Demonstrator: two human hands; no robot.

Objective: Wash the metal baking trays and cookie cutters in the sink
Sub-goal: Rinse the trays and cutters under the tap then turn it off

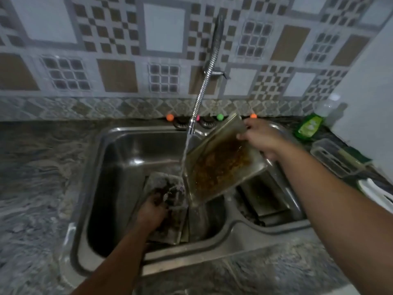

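My right hand (260, 138) grips the far edge of a metal baking tray (221, 165) crusted with brown residue. The tray is tilted steeply over the steel sink (119, 145), its low corner under the water running from the flexible tap (204, 81). Down in the left basin my left hand (154, 209) rests on another dirty tray (163, 184) that lies among several stacked trays; the fingers look curled on something dark, and what it is stays unclear. A further tray (263, 194) sits in the right basin.
A green dish soap bottle (309, 126) and a clear plastic box with a sponge (333, 158) stand on the counter at right. A white object (374, 191) lies at the right edge. Granite counter (36, 177) surrounds the sink. Coloured knobs (170, 117) line the back rim.
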